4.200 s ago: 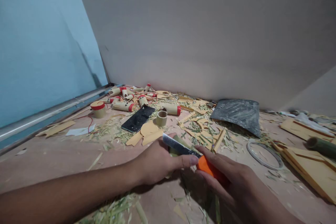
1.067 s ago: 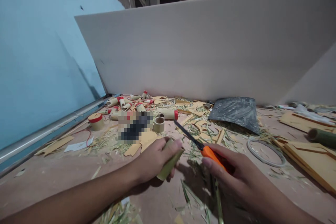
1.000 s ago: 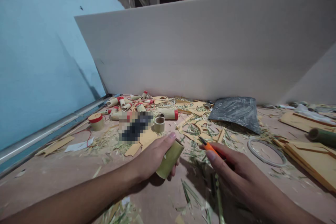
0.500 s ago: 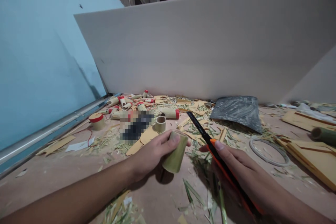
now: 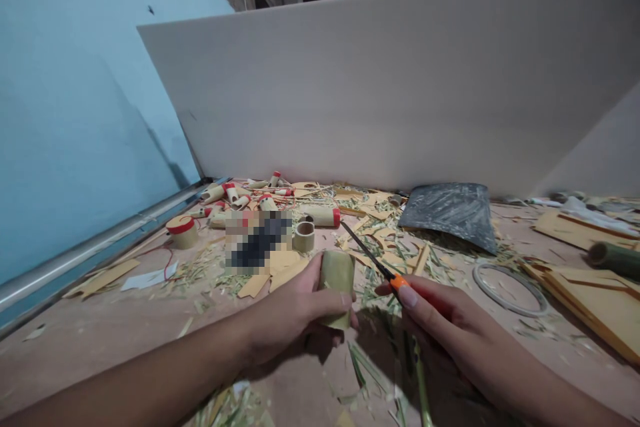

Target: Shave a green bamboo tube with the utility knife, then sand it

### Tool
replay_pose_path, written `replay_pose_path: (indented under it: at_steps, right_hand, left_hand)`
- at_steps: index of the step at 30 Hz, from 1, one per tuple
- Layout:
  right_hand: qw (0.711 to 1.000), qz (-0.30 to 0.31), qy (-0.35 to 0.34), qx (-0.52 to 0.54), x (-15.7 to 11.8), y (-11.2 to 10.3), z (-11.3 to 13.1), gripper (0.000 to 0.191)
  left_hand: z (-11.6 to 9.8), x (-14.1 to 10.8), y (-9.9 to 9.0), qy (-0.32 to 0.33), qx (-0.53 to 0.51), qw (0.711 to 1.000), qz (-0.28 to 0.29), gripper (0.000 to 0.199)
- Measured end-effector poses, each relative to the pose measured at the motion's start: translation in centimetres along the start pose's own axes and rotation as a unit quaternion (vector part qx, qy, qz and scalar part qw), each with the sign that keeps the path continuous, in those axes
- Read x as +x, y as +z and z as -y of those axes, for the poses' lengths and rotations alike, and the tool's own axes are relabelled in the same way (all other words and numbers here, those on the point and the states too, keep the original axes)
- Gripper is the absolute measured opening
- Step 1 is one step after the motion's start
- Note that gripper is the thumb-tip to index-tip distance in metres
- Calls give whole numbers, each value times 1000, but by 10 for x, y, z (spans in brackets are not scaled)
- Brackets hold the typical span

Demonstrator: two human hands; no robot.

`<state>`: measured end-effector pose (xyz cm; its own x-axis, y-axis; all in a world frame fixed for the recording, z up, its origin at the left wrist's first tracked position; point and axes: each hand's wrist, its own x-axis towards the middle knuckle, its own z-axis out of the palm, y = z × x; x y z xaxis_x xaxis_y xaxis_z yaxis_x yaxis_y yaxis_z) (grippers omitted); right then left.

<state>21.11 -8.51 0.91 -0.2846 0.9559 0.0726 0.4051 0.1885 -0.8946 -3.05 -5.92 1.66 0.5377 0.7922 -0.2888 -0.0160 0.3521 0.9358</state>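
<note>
My left hand [image 5: 305, 307] is closed around a short green bamboo tube [image 5: 338, 283], thumb across its front near the lower end. In my right hand [image 5: 437, 310] is an orange-and-black utility knife [image 5: 397, 279], its dark blade pointing up and to the left. The blade is apart from the tube, above and to its right. Just beyond the tube, a pale bamboo ring [image 5: 304, 237] stands upright. A longer bamboo tube with a red end [image 5: 323, 216] lies behind that ring.
Bamboo shavings [image 5: 367, 367] litter the table. Several red-ended bamboo pieces lie at the back left, near a red-topped tube [image 5: 183, 232]. On the right are a dark curved sheet [image 5: 450, 217], a tape ring [image 5: 510, 288] and wooden boards [image 5: 595, 300]. A white panel [image 5: 400, 93] rises behind.
My left hand has turned the bamboo tube more upright, and its thumb has moved down the side. The knife has shifted slightly left and its blade has turned edge-on.
</note>
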Motion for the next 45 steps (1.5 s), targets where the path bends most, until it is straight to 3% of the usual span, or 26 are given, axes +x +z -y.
replay_pose_path:
  at_steps: [3, 9, 12, 17, 21, 25, 29, 34, 39, 45]
  right_hand:
    - [1000, 4, -4, 4, 1, 0, -1, 53]
    - [995, 56, -51, -57, -1, -1, 1, 34]
    - [990, 58, -75, -100, -2, 0, 1, 26]
    - [977, 65, -116, -165, -7, 2, -7, 44]
    - [965, 85, -153, -196, -7, 3, -15, 45]
    - [950, 40, -172, -259, -7, 4, -24, 48]
    - [934, -8, -193, -302, -11, 8, -27, 46]
    - [930, -58, -167, -321, -4, 11, -20, 45]
    - [924, -151, -112, -333, 18, -8, -20, 36]
    - [942, -105, -130, -291, 14, -17, -11, 32]
  left_hand:
    - [-2, -1, 0, 5, 8, 1000, -3, 57]
    - [-3, -2, 3, -22, -17, 1000, -10, 47]
    - [0, -3, 5, -3, 15, 1000, -4, 39]
    - [5, -7, 6, 6, -5, 1000, 30, 61]
    - [5, -9, 12, 36, -38, 998, 43, 54]
    - [4, -9, 20, 74, -45, 995, 52, 41]
    - [7, -5, 23, 92, -41, 995, 26, 46]
    - [14, 4, 18, 54, 74, 995, -49, 43]
    - [16, 5, 16, 52, 99, 990, -81, 55]
    - [13, 4, 14, 47, 85, 994, -57, 62]
